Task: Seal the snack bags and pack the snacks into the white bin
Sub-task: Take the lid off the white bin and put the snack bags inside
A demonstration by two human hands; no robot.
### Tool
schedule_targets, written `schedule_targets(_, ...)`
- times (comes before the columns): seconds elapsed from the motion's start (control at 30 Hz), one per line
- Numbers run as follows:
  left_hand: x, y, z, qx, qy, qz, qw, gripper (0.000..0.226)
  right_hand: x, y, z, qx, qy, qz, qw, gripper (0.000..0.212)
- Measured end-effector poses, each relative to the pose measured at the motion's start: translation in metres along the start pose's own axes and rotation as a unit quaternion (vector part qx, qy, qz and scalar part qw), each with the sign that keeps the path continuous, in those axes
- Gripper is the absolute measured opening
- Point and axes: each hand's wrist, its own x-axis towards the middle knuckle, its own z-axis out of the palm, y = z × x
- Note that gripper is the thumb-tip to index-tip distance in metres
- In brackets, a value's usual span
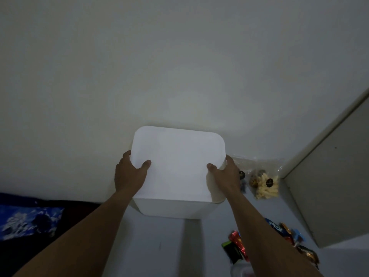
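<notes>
Wrapped snacks [237,246] lay unpacked nearside of the right hand [225,176], clear snack bags [263,182] just outside its fingers; left hand [129,174] and right gripped the white bin [177,162], thumbs on top; packing judged unstarted.

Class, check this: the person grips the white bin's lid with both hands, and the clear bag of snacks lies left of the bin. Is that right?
One detail is wrong: the head view shows the clear bag of snacks to the right of the white bin, beyond the right hand. The left hand and right hand do both grip the lid.
</notes>
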Motion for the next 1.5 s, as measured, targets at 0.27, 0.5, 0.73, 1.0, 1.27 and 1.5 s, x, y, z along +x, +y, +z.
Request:
schedule_targets(0.27, 0.006, 0.017, -0.022, -0.001, -0.055, 0.014, 0.998, 0.081, -0.008, -0.009, -0.021, 0.0, -0.025, -0.019, 1.0, 0.051)
schedule_targets(0.5, 0.0, 0.02, -0.047, -0.033, -0.118, 0.006, 0.992, 0.107, -0.031, -0.012, -0.042, 0.026, -0.062, -0.016, 0.998, 0.075)
schedule_targets(0.73, -0.05, 0.013, -0.061, -0.049, -0.105, 0.014, 0.993, 0.106, -0.068, 0.01, -0.068, 0.014, -0.093, -0.045, 0.995, 0.078)
schedule_targets(1.0, -0.136, -0.019, -0.091, -0.035, -0.088, 0.014, 0.995, 0.098, -0.145, 0.036, -0.102, 0.037, -0.152, -0.064, 0.986, 0.047)
schedule_targets(1.27, -0.209, -0.074, -0.102, -0.025, -0.145, -0.027, 0.989, 0.094, -0.209, 0.093, -0.1, 0.035, -0.179, -0.016, 0.983, 0.056)
schedule_targets(1.5, -0.218, -0.14, -0.094, 0.063, -0.19, -0.057, 0.978, 0.092, -0.221, 0.157, -0.054, -0.018, -0.191, 0.026, 0.981, 0.079)
